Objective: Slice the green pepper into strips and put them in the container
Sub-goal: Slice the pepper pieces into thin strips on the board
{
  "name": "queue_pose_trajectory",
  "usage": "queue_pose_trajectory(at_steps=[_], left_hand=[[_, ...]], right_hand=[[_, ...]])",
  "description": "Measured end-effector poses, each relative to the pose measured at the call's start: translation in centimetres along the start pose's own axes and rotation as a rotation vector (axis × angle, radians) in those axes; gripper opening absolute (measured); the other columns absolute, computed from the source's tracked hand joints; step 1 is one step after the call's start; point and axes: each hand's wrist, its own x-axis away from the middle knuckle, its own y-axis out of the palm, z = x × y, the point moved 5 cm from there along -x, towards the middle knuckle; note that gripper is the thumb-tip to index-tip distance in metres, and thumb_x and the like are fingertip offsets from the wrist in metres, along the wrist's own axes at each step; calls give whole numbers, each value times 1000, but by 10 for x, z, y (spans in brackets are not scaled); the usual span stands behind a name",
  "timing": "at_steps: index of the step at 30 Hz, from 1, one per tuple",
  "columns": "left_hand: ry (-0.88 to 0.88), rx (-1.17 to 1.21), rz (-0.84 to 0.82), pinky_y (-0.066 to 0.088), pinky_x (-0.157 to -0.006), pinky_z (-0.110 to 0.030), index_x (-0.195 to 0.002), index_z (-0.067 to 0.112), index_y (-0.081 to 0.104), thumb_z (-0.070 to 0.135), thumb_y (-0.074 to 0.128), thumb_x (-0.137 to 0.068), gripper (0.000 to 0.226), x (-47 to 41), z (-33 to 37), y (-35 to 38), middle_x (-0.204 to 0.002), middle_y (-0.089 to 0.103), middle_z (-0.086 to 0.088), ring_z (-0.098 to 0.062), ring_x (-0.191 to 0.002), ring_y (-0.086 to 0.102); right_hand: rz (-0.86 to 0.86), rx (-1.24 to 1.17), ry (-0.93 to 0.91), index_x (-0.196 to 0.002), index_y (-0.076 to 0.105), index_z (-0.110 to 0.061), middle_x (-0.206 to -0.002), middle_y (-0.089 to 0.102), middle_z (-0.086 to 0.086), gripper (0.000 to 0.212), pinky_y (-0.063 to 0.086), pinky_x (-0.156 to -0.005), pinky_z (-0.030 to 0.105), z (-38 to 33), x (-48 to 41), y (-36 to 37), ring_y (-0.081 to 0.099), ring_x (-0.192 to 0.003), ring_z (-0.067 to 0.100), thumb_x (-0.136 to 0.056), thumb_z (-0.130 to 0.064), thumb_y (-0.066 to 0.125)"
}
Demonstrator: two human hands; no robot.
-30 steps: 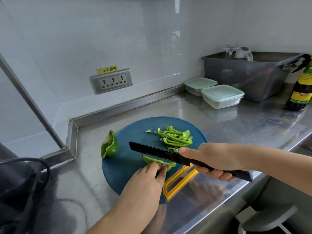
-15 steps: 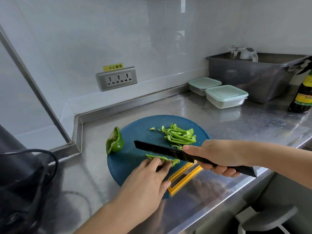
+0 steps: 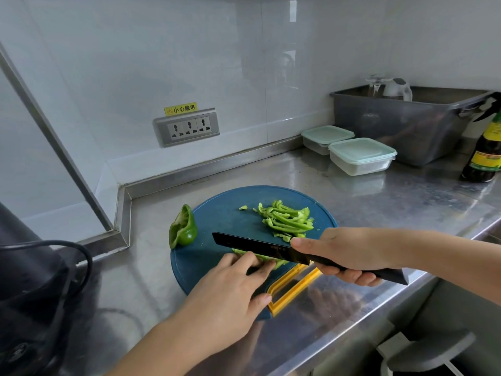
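Observation:
A round blue cutting board [image 3: 217, 213] with a yellow handle lies on the steel counter. On its far side sits a pile of green pepper strips [image 3: 287, 221]. A larger uncut pepper piece [image 3: 183, 230] stands at the board's left edge. My left hand [image 3: 230, 291] presses its fingertips on a flat pepper piece [image 3: 271, 260], mostly hidden under the blade. My right hand [image 3: 344, 251] grips the handle of a black knife [image 3: 254, 245], forefinger along the blade, which lies across that piece. Two lidded containers [image 3: 360, 156] stand at the back right.
A grey metal tub [image 3: 401, 126] holding a glass and a kettle is behind the containers. A dark sauce bottle [image 3: 485, 156] stands at the far right. A black appliance with a cable [image 3: 32, 280] sits at the left. A wall socket [image 3: 187, 128] is behind the board.
The knife blade has come down from above the pepper piece to lie on it beside my left fingertips. The view has shifted slightly left.

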Motion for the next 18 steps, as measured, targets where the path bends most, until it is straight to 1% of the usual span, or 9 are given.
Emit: queue_pose_trajectory(at_steps=[2, 5, 8, 11, 14, 16, 18], left_hand=[[-1, -7, -13, 34, -106, -25, -149, 39, 17, 59, 15, -86, 66, 0, 0, -1, -131, 28, 21, -5, -123, 25], [-4, -11, -13, 30, -106, -22, -149, 40, 14, 57, 21, -91, 61, -1, 0, -2, -131, 26, 22, -3, -123, 23], [-4, -14, -18, 28, -106, -21, -149, 40, 11, 55, 25, -95, 58, -1, 2, -3, -131, 25, 22, -3, -124, 22], [2, -33, -34, 30, -105, -21, -149, 39, 10, 57, 14, -86, 66, -1, 4, -3, -132, 24, 22, -4, -123, 24], [0, -13, -52, 34, -104, -24, -150, 38, 14, 57, 11, -81, 71, -2, 4, -2, -133, 28, 22, -5, -122, 27], [-3, 2, -49, 33, -105, -23, -150, 37, 14, 57, 14, -85, 68, -2, 4, -4, -134, 27, 23, -3, -124, 25], [-7, 6, -42, 28, -106, -20, -150, 37, 13, 53, 25, -94, 59, -3, 3, -4, -136, 24, 25, 0, -126, 20]], right_hand=[[21, 6, -3, -55, 37, -18, -45, 34, -2, 64, 26, -39, 21, 1, -2, 2, 28, -36, 13, -85, -74, 30], [22, -12, 0, -54, 37, -18, -44, 33, -2, 65, 27, -40, 22, 3, -5, 4, 27, -37, 14, -85, -75, 30], [-14, -59, 3, -54, 37, -20, -46, 33, -3, 64, 26, -40, 21, 6, -6, 5, 27, -37, 12, -82, -77, 31], [-26, -69, 2, -54, 37, -20, -45, 32, -4, 65, 26, -40, 21, 7, -9, 6, 27, -37, 12, -83, -77, 30], [-29, -56, 7, -54, 36, -20, -43, 32, -4, 66, 26, -40, 21, 8, -11, 6, 27, -36, 12, -83, -78, 29], [-24, -37, 6, -53, 35, -20, -43, 32, -4, 65, 26, -40, 22, 8, -12, 6, 26, -36, 13, -84, -77, 28], [-20, -23, -1, -53, 34, -19, -43, 31, -3, 66, 27, -41, 23, 7, -12, 5, 27, -36, 14, -84, -76, 28]])
